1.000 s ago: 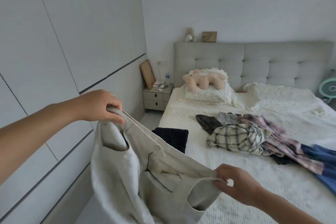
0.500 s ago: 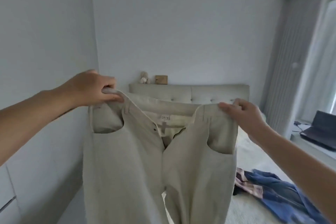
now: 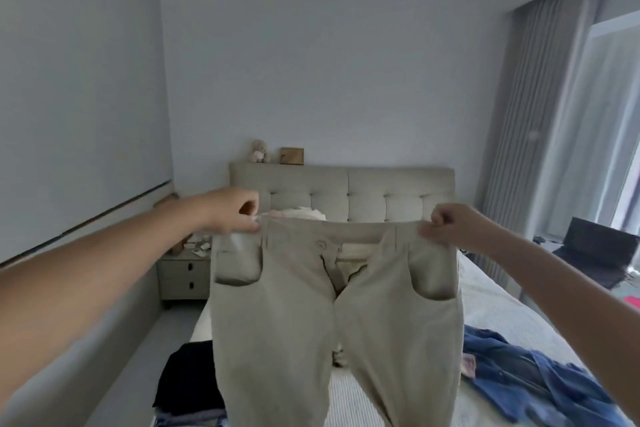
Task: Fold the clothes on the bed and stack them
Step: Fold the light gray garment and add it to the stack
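— Holding up beige trousers [image 3: 332, 315] by the waistband, front facing the camera, fly open, above the bed [image 3: 491, 302]?

— Yes. Left hand [image 3: 232, 215] pinching the waistband's left corner, fingers curled tight on the cloth; right hand [image 3: 450, 229] fisted around the right corner. Nothing else in either grip.

— Which way from the grip?

— Straight down. Waistband stretched level between the two hands, legs hanging side by side below, hems out of view. Long axis vertical, so probably best folded leg onto leg first, one corner carried across to the other. Neither hand clearly nearer; both about level.

— Elsewhere on the bed?

— Dark folded garment [image 3: 187, 378] low on the left, crumpled blue clothing [image 3: 533, 374] on the right, well apart from it, not yet folded. Likely early in the job.
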